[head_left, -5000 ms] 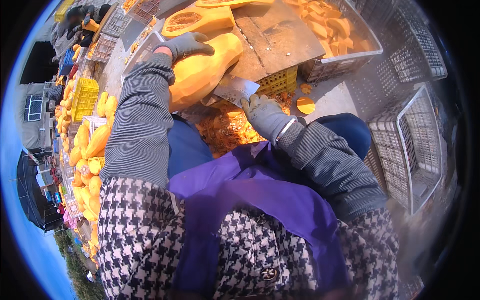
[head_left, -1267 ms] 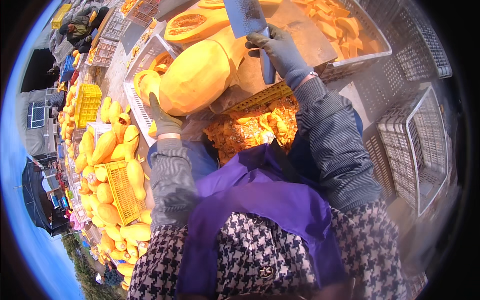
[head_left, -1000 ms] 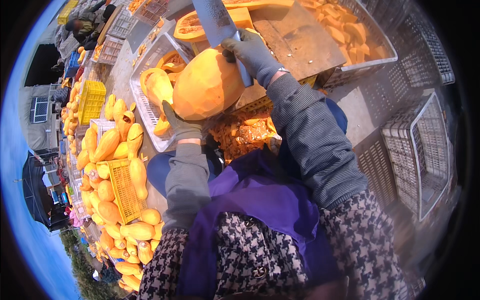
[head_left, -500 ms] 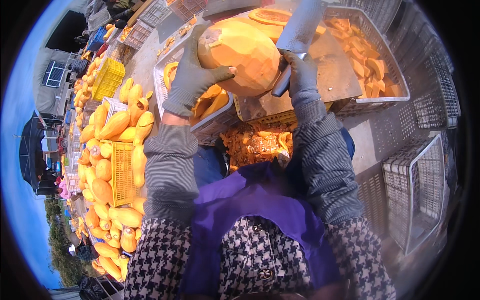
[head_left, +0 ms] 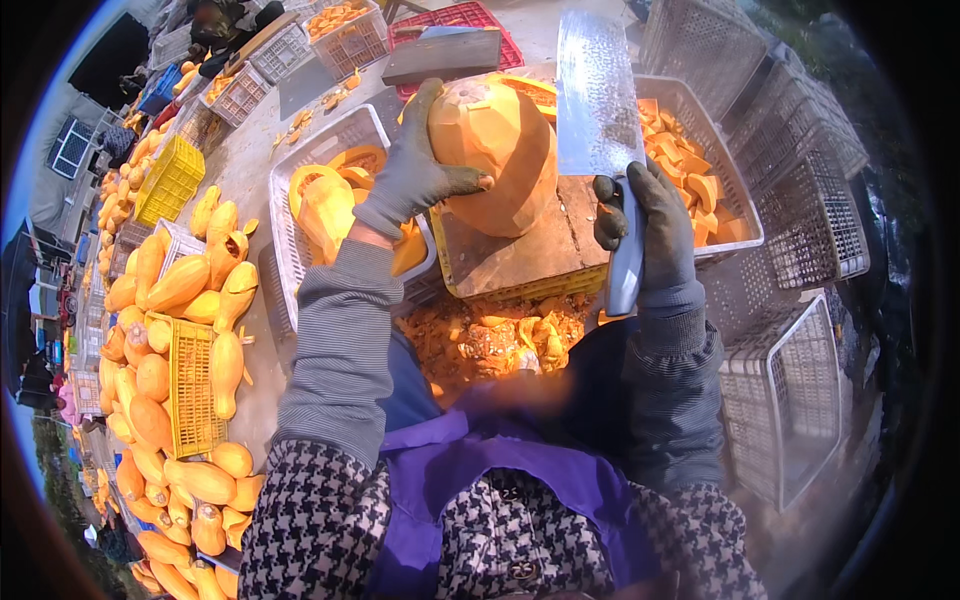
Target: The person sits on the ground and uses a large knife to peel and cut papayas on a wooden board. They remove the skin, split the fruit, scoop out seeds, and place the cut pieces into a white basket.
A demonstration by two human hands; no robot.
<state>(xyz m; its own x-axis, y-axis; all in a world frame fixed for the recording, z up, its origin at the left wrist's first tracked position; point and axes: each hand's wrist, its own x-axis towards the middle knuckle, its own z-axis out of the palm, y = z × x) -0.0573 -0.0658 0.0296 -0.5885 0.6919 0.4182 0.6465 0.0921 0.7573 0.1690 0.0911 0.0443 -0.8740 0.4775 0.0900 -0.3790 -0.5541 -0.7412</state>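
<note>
A peeled orange pumpkin (head_left: 497,160) stands on the brown cutting board (head_left: 530,258), its surface faceted and smooth. Gloved in grey, my left hand (head_left: 420,165) grips its left side, thumb across the front and fingers round the back. My right hand (head_left: 645,215), also gloved, is closed round the handle of a cleaver (head_left: 598,100). The broad blade points up and away, to the right of the pumpkin and apart from it. Behind the pumpkin, a cut pumpkin half (head_left: 530,92) is partly hidden.
A white crate (head_left: 282,235) of cut pumpkin halves is at left; another crate (head_left: 755,225) holds pumpkin chunks at right. Peelings and seeds (head_left: 490,335) lie below the board. Whole pumpkins (head_left: 150,385) surround a yellow crate (head_left: 198,385) farther left. Grey crates (head_left: 785,400) stand at right.
The pumpkin has come down onto the board and turned more upright in my left hand. My right hand has moved right with the cleaver, away from the pumpkin. The view has shifted.
</note>
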